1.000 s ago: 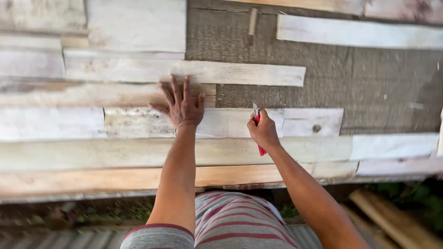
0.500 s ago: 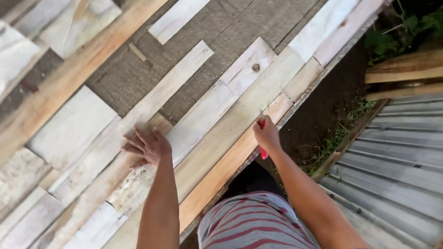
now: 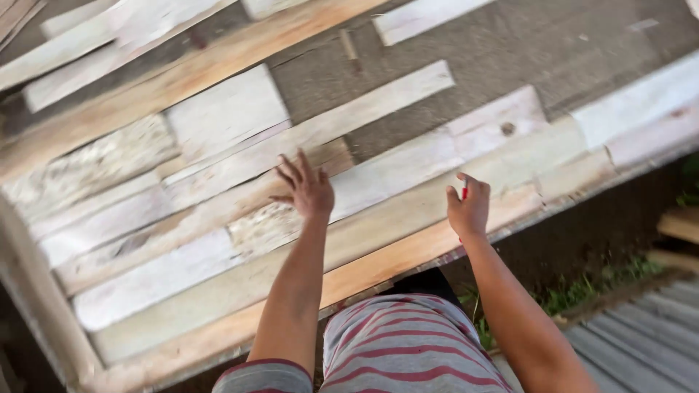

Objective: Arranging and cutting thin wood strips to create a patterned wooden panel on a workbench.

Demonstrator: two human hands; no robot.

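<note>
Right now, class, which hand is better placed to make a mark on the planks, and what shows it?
The right hand, probably. It is closed around a red pencil and sits over a pale plank. The left hand lies flat with fingers spread, pressing on the boards, and carries no tool.

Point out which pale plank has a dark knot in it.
The short pale plank beyond the right hand. It has a round dark knot near its right end; the other planks nearby show none.
</note>
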